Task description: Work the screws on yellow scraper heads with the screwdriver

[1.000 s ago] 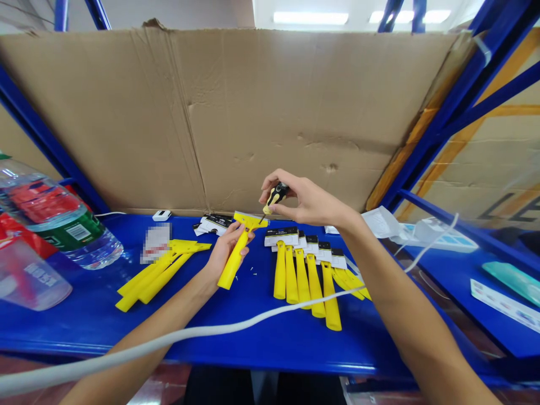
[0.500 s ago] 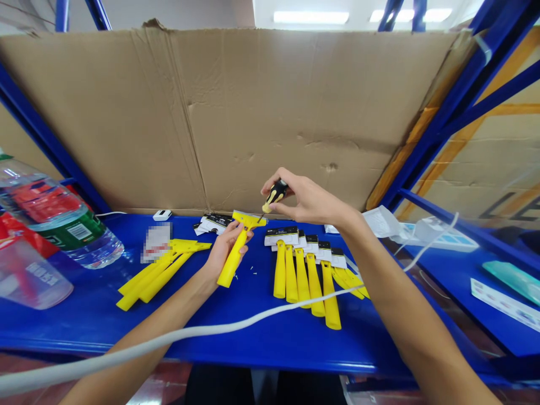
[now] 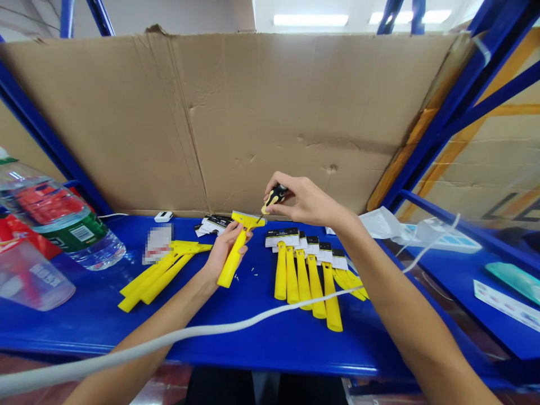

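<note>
My left hand (image 3: 225, 245) is closed around a yellow scraper (image 3: 233, 257), tilted with its wide head up and the handle end toward me. In my right hand (image 3: 295, 197) is a black and cream screwdriver (image 3: 275, 197), gripped by the fingertips. Its shaft slants down to the right end of the scraper head, where the tip appears to touch. Small screws (image 3: 254, 272) lie on the blue table below. To the right rests a row of several yellow scrapers (image 3: 300, 278) with black and white cards at their heads. More yellow scrapers (image 3: 162, 275) are piled on the left.
A white cable (image 3: 181, 336) crosses in front of my forearms. At left stand a large water bottle (image 3: 80, 230) and a clear plastic cup (image 3: 37, 275). A cardboard sheet (image 3: 270, 124) walls off the back, between blue posts (image 3: 455, 107). Black and white cards (image 3: 214, 224) lie behind my left hand.
My right hand and the screwdriver have shifted very slightly, with the fingers turned a little on the handle. The left hand and its scraper stay nearly in place.
</note>
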The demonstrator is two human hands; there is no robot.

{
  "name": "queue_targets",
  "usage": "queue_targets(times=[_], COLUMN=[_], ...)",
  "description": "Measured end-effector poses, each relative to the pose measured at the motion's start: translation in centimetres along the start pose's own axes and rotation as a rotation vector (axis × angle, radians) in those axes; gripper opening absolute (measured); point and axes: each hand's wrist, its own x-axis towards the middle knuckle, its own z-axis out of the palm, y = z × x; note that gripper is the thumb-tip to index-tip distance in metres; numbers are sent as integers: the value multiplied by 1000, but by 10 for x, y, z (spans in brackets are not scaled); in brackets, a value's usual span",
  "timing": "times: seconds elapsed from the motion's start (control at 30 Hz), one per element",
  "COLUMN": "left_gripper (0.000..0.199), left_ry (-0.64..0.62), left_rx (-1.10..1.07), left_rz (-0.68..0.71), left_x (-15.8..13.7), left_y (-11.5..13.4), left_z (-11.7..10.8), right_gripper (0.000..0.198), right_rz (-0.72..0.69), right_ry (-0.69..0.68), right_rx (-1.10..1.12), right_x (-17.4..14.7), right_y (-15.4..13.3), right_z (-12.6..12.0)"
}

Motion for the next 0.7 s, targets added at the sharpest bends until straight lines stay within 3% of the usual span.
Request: queue_targets(times=[0.23,0.5,0.7], left_gripper=[27,31,35], left_ry=[-9,-29,-30], left_rx=[-30,21,73], left_rz=[4,-7,-18], left_x=[-2,0,-1], left_y=[1,2,-3], left_z=[4,-1,0], right_gripper=[29,28,30], right_rz=[31,-75,-64], right_ry=[80,246,243], right_rx=[17,64,80], right_x=[-1,-1,-2], right_y=[5,-9,-16], right_z=[-1,-6,-5])
